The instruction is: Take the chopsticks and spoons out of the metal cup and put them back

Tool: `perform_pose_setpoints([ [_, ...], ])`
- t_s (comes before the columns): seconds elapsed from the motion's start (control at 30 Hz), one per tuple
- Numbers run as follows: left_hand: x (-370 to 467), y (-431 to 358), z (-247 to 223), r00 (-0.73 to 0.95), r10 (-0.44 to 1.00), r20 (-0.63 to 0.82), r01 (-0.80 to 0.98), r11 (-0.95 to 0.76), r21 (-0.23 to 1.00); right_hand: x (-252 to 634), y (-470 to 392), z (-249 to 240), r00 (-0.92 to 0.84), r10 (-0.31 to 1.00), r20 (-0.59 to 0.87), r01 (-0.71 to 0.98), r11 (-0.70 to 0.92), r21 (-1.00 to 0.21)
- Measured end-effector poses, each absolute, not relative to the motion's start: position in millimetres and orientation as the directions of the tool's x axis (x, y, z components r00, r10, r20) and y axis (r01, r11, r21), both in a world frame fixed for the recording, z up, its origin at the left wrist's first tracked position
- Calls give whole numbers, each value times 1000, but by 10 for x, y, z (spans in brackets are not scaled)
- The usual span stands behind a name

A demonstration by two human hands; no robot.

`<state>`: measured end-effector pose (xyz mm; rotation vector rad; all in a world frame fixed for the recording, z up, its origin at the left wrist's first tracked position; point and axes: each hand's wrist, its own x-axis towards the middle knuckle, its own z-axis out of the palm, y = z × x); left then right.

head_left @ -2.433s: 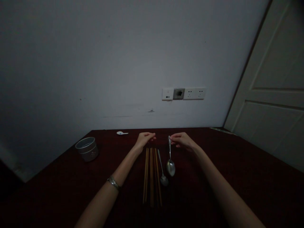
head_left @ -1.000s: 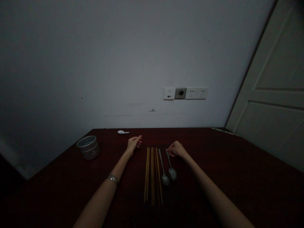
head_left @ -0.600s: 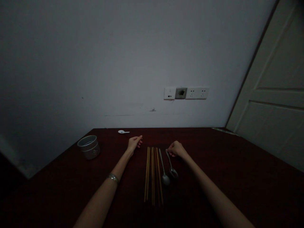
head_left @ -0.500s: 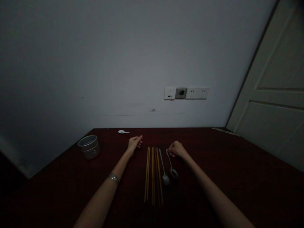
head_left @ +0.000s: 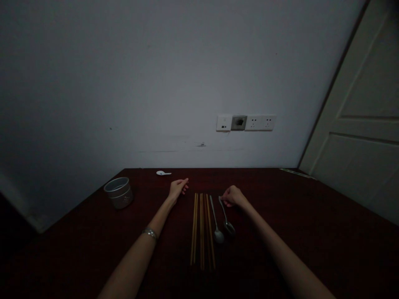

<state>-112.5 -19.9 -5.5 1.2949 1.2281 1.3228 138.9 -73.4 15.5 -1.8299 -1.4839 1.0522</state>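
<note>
Several wooden chopsticks [head_left: 202, 232] lie side by side on the dark red table [head_left: 140, 265], pointing away from me. Just right of them is a long-handled metal spoon [head_left: 218, 236], and beside it a second metal spoon [head_left: 229, 228]. The fingers of my right hand [head_left: 233, 196] pinch the far end of the second spoon's handle. To the left of the chopsticks, my left hand [head_left: 178, 189] is closed near the table, thumb against the fingers, with nothing seen in it.
A grey cup-like container [head_left: 119, 193] stands at the left of the table. A small white spoon [head_left: 163, 173] lies near the back edge. Behind are the wall with sockets [head_left: 245, 123] and, at the right, a pale door [head_left: 368, 120]. A thin strip [head_left: 297, 172] lies at the back right.
The whole view has shifted very slightly. Both hands and the objects on the table otherwise keep their places.
</note>
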Motion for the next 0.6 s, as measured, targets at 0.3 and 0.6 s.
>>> perform_pose_setpoints([
  [0.3,-1128,-203,-61,-61,990,126,29,-124,992,1650,-662,54,85,977,-194,331,-211,-920],
  [0.6,-1584,88,397,-210,925,315,448,-196,872,1889,-631,-84,198,980,36,130,10,-991],
])
